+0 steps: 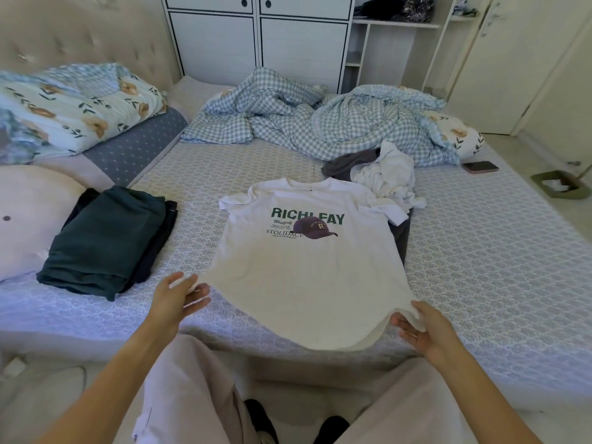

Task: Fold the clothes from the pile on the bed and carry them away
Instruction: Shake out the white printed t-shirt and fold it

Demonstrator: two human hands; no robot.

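Observation:
A white T-shirt [304, 277] with green lettering and a purple cap print lies spread face up on the bed, its hem toward me. My left hand [179, 296] pinches the hem's left corner. My right hand [419, 328] pinches the hem's right corner. Behind the shirt's right shoulder sits the pile: crumpled white clothes [387, 177] on top of a dark grey garment [346, 165]. At the left lies a folded stack with a dark green garment [105, 241] on top of dark ones.
A crumpled blue checked duvet [320, 123] covers the far side of the bed. A phone [480, 166] lies at the right edge. Pillows [64, 113] and a round cushion [25, 216] are on the left. A white wardrobe [256, 36] stands behind; a dustpan [560, 184] is on the floor.

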